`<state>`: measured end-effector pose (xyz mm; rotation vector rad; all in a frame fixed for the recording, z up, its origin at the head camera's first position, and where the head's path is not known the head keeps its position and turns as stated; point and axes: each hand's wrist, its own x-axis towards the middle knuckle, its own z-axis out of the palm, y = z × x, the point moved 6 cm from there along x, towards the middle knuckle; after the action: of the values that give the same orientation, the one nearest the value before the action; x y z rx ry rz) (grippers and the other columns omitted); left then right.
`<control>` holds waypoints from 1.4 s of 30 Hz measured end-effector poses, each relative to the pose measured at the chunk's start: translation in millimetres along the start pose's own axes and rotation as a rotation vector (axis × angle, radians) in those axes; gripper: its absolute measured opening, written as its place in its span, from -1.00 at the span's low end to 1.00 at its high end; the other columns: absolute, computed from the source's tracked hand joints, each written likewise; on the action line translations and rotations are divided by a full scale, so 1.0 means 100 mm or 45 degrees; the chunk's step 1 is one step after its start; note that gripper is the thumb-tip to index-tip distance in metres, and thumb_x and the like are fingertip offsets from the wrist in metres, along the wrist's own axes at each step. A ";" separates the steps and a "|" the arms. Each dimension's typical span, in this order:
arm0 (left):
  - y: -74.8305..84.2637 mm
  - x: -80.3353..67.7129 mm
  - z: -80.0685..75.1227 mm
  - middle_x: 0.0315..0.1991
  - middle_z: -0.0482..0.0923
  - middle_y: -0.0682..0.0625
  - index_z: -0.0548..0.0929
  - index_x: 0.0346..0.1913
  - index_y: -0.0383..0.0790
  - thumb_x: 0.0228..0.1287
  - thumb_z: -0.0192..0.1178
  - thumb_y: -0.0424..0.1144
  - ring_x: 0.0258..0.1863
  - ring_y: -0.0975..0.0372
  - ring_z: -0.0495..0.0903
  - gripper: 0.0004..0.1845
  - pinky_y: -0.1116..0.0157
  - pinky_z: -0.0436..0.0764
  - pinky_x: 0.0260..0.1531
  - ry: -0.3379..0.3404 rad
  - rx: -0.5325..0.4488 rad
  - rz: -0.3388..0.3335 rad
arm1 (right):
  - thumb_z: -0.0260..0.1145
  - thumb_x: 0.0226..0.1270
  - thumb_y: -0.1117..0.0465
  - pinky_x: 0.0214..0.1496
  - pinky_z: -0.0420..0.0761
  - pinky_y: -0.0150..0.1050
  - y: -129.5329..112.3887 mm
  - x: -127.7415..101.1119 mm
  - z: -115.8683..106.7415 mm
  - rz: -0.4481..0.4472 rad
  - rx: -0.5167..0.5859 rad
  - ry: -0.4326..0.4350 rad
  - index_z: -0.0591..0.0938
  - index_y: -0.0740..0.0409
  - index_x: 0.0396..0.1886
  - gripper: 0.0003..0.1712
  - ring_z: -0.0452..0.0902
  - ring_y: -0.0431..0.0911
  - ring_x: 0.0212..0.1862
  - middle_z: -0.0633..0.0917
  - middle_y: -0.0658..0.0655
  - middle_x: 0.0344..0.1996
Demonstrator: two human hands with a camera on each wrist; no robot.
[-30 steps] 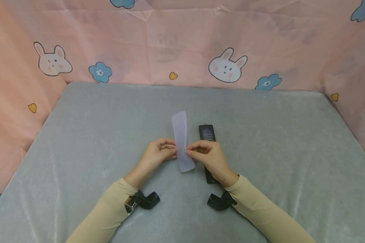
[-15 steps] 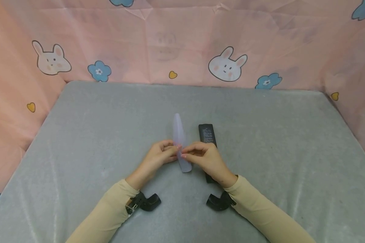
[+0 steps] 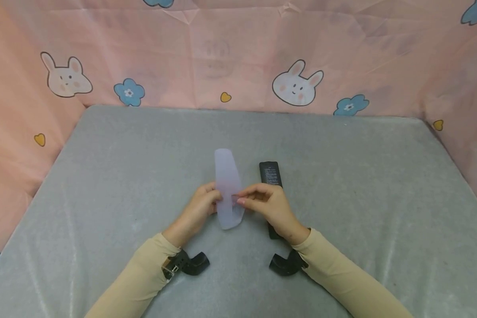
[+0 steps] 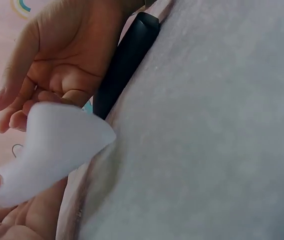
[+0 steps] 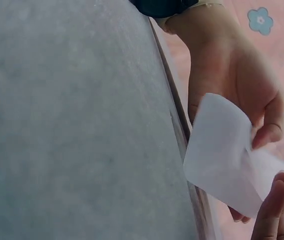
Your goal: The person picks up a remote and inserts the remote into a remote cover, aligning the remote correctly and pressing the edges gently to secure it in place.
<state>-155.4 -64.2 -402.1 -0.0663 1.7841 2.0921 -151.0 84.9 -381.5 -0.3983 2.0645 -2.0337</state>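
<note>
A translucent, pale purple strip (image 3: 224, 185) stands lengthwise between the two hands, off the table. My left hand (image 3: 200, 204) holds its left edge, thumb in front and fingers behind. At the right edge, thumb and index fingertips of my right hand (image 3: 264, 201) pinch it, part of a finger showing through the sheet. Seen from the right wrist, the strip (image 5: 219, 145) bends over with a folded part. From the left wrist its near end (image 4: 62, 135) curves wide. Beneath the right hand lies a slim black object (image 3: 270, 172) with fine white print, partly hidden.
Grey cloth covers the table (image 3: 143, 145). A pink curtain (image 3: 230, 48) with rabbits and flowers hangs along its back and sides. Black curved wrist devices (image 3: 194, 263) sit on both wrists over beige sleeves (image 3: 131, 276).
The strip has turned and shifted left, showing narrow half a second ago and broad now. The left hand has moved slightly left with it; the right fingertips stay near its edge.
</note>
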 end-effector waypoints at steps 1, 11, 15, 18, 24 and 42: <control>0.00 0.00 -0.01 -0.27 0.51 -0.07 0.44 -0.17 -0.60 0.02 -0.17 -0.53 -0.29 0.27 0.53 -0.69 0.35 0.56 -0.25 -0.004 -0.018 -0.001 | 0.38 0.14 0.41 -0.30 0.61 -0.32 0.00 0.00 -0.01 -0.001 0.017 0.005 0.65 0.44 -0.23 -0.79 0.62 -0.18 -0.35 0.72 0.16 -0.32; 0.06 -0.02 -0.03 -0.31 0.57 0.06 0.41 -0.10 -0.64 -0.11 -0.24 -0.58 -0.27 0.30 0.55 -0.57 0.33 0.55 -0.16 -0.061 -0.254 0.084 | 0.34 0.17 0.41 -0.27 0.63 -0.27 0.02 0.01 -0.03 0.039 0.025 0.008 0.64 0.42 -0.22 -0.81 0.61 -0.15 -0.36 0.71 0.18 -0.27; 0.08 -0.03 -0.01 -0.26 0.63 0.00 0.43 -0.04 -0.63 0.03 -0.17 -0.53 -0.23 0.29 0.58 -0.60 0.33 0.54 -0.11 -0.111 -0.266 0.112 | 0.34 0.17 0.42 -0.27 0.62 -0.28 0.02 0.00 -0.02 0.048 0.028 0.003 0.63 0.43 -0.22 -0.81 0.60 -0.17 -0.37 0.70 0.19 -0.25; 0.08 -0.02 0.01 -0.07 0.63 -0.22 0.37 0.10 -0.66 0.24 -0.10 -0.46 -0.12 0.25 0.61 -0.60 0.27 0.51 0.02 -0.143 -0.249 0.130 | 0.34 0.17 0.42 -0.28 0.62 -0.26 0.02 0.00 -0.01 0.040 0.025 -0.005 0.63 0.43 -0.22 -0.81 0.59 -0.15 -0.39 0.70 0.15 -0.34; 0.08 0.00 0.03 0.12 0.44 -0.39 0.34 0.17 -0.65 0.41 -0.05 -0.40 0.08 0.13 0.54 -0.60 0.19 0.43 0.15 -0.162 -0.176 0.163 | 0.34 0.16 0.43 -0.31 0.62 -0.25 0.01 0.01 -0.01 0.022 0.017 -0.003 0.63 0.45 -0.23 -0.81 0.58 -0.14 -0.43 0.70 0.08 -0.43; 0.06 0.01 0.01 0.14 0.44 -0.33 0.34 0.23 -0.54 0.42 -0.04 -0.40 0.07 0.13 0.55 -0.60 0.17 0.42 0.16 -0.123 -0.209 0.132 | 0.36 0.14 0.42 -0.24 0.61 -0.32 -0.06 -0.03 -0.09 0.056 -0.012 0.047 0.59 0.50 -0.17 -0.73 0.62 -0.18 -0.34 0.69 0.11 -0.39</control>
<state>-157.7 -63.3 -396.1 0.0835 1.5884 2.2710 -151.4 94.2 -375.3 -0.3170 2.0861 -2.0214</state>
